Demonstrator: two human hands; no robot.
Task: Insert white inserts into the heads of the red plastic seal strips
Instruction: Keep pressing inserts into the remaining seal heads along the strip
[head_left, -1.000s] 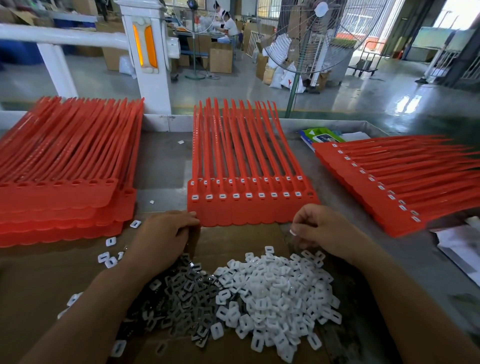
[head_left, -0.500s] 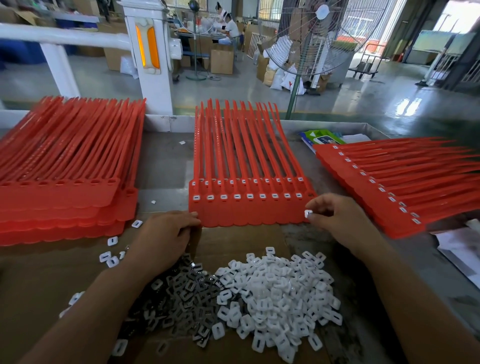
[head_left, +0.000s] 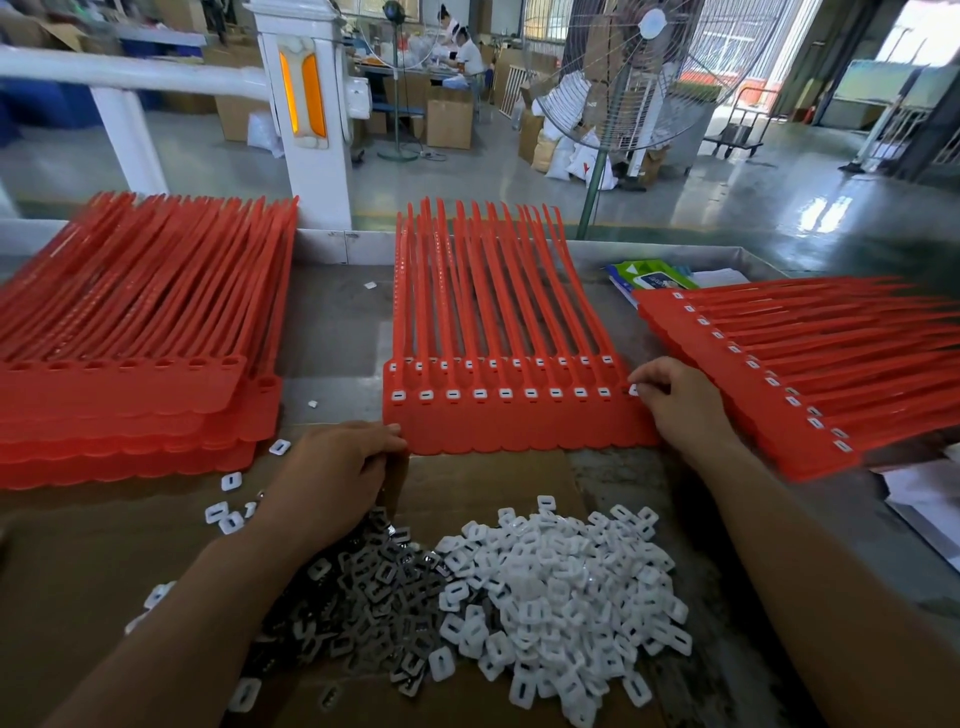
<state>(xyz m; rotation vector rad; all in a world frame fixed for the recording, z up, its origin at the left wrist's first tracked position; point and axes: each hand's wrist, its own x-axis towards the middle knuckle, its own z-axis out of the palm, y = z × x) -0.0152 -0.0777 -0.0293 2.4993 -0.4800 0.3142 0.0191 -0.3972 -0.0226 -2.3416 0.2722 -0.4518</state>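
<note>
Pinching one white insert between thumb and forefinger of the right hand, other fingers curled in, right at the rightmost head in the front row of the middle sheet of red seal strips. Resting the left hand knuckles-up on the cardboard, bent fingertips against the sheet's near left corner; cannot tell whether holding anything. Judging by the filled heads along the row, closing out this sheet. To do it well: square the insert over the pocket, slot turned as in its neighbours, press straight down until flush, and brace the sheet with the left hand against sliding. Close below, within easy reach, the heap of white inserts, touching a heap of dark grey clips; take care to pick white only. To the left, a stack of strips with empty heads; to the right, a fanned stack with inserts fitted, just beside the working hand, so little room for the wrist there. Farther back on the tabletop, a green-and-blue packet; a few loose inserts scattered near the left stack.
</note>
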